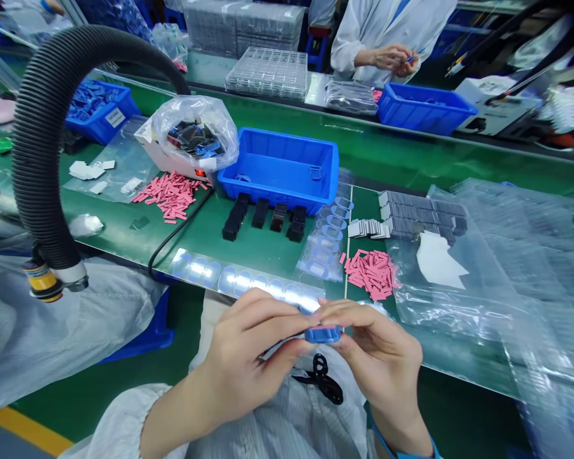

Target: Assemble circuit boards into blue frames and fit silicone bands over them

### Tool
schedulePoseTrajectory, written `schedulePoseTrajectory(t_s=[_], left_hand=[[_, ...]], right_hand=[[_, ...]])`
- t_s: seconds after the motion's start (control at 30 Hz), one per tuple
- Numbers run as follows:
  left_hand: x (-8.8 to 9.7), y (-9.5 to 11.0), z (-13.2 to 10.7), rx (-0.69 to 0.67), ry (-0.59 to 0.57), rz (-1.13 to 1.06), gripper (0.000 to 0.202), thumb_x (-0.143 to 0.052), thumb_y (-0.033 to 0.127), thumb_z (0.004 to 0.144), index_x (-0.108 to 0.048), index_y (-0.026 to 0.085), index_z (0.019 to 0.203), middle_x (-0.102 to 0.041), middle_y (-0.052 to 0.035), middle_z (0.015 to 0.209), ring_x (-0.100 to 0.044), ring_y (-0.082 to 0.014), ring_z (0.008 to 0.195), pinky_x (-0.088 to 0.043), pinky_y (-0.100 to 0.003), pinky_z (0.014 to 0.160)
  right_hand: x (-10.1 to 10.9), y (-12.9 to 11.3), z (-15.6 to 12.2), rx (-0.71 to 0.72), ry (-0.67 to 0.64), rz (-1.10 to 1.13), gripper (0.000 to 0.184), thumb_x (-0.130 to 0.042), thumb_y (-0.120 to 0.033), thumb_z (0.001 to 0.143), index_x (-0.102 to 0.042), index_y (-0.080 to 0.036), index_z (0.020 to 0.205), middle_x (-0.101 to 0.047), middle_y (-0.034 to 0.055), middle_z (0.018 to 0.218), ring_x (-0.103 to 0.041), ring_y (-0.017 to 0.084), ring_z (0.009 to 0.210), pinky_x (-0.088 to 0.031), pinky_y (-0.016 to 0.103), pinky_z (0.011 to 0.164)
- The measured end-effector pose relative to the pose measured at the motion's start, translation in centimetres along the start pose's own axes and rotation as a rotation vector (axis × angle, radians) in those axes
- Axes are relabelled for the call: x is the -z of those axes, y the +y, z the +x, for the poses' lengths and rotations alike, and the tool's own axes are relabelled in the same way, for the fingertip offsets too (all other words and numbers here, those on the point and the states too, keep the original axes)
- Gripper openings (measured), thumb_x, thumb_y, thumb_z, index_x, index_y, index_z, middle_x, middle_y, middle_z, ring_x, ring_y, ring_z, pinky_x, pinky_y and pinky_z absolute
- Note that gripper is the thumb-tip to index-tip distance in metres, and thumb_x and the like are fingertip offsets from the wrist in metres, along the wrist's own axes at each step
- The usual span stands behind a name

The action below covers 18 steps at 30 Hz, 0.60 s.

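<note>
Long green conveyor bench [210, 239] across the view, with a black ribbed hose [43, 127] arching at 10 o'clock. Second bench beyond, at 12 o'clock: stacked clear trays [268, 73] and a co-worker's hands [390, 58] working a small blue item.

Containers: central blue crate [277, 185] nearly empty, only a couple of small blue pieces on its floor. Far crate [425, 108] at 1 o'clock, contents hidden. Crate at 10 o'clock [122, 108] heaped with blue parts. Clear bag [210, 121] at 11 o'clock, on a white box [157, 150], holding dark and blue parts.

Laid out on the bench: four black blocks [263, 217], grey stacks [421, 213] at 2 o'clock, and two loose heaps of pink strips [169, 194] [370, 274]. Blue oval pieces in clear sleeves [325, 239] nearby.

At 6 o'clock, left hand [249, 344] and right hand [377, 344] both closed in a fingertip pinch on a blue part [323, 335], held just above black scissors [323, 379] in the lap.
</note>
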<state>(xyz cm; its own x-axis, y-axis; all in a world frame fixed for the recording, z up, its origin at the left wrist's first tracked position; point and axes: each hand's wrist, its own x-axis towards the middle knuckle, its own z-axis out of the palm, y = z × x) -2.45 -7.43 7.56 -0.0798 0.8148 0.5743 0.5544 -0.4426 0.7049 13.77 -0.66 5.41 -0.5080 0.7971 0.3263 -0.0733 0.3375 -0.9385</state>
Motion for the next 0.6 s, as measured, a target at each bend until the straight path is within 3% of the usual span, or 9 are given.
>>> schedulePoseTrajectory(t_s=[0.1, 0.23, 0.37, 0.47, 0.6], left_hand=[[-0.6, 0.5, 0.6, 0.058, -0.038, -0.043, 0.019, -0.066, 0.027, 0.079, -0.065, 0.012, 0.091, -0.070, -0.0068, 0.079, -0.063, -0.0158, 0.073, -0.049, -0.030, 0.068], [-1.8, 0.4, 0.9, 0.010, -0.071, -0.058, 0.006, -0.061, 0.015, 0.082, -0.064, 0.013, 0.087, -0.070, -0.0053, 0.073, -0.061, -0.0142, 0.068, -0.048, -0.028, 0.064], [-2.8, -0.2, 0.8, -0.039, -0.023, -0.085, 0.007, -0.057, 0.015, 0.085, -0.063, 0.013, 0.087, -0.068, -0.0051, 0.069, -0.060, -0.0143, 0.063, -0.048, -0.028, 0.058], [-3.2, -0.8, 0.9, -0.061, -0.104, -0.111, 0.010, -0.060, 0.016, 0.084, -0.062, 0.016, 0.094, -0.071, -0.0039, 0.075, -0.063, -0.0144, 0.066, -0.050, -0.028, 0.062], [-3.7, -1.0, 1.1, -0.062, -0.168, -0.032, 0.020, -0.059, 0.003, 0.081, -0.060, 0.016, 0.096, -0.070, -0.0036, 0.078, -0.060, -0.0136, 0.068, -0.051, -0.026, 0.062]], right_hand=[[0.5, -0.1, -0.5, 0.005, 0.022, -0.047, 0.013, -0.065, -0.015, 0.081, -0.065, -0.025, 0.090, -0.072, -0.0016, 0.082, -0.068, 0.013, 0.079, -0.053, 0.031, 0.088], [0.8, -0.3, -1.2, 0.057, 0.056, -0.170, 0.016, -0.065, -0.013, 0.080, -0.065, -0.025, 0.090, -0.072, -0.0021, 0.081, -0.068, 0.013, 0.077, -0.053, 0.030, 0.086], [1.6, -0.6, -1.6, 0.094, 0.071, -0.286, 0.016, -0.063, -0.011, 0.081, -0.063, -0.024, 0.091, -0.071, -0.0021, 0.079, -0.068, 0.013, 0.075, -0.054, 0.029, 0.085], [2.6, -0.8, -1.5, 0.128, 0.009, -0.375, 0.019, -0.062, -0.009, 0.082, -0.061, -0.023, 0.095, -0.072, -0.0008, 0.083, -0.068, 0.013, 0.077, -0.053, 0.029, 0.086], [3.4, -0.9, -0.9, 0.162, -0.007, -0.442, 0.015, -0.063, -0.013, 0.082, -0.060, -0.021, 0.094, -0.071, 0.0005, 0.084, -0.067, 0.013, 0.078, -0.054, 0.028, 0.082]])
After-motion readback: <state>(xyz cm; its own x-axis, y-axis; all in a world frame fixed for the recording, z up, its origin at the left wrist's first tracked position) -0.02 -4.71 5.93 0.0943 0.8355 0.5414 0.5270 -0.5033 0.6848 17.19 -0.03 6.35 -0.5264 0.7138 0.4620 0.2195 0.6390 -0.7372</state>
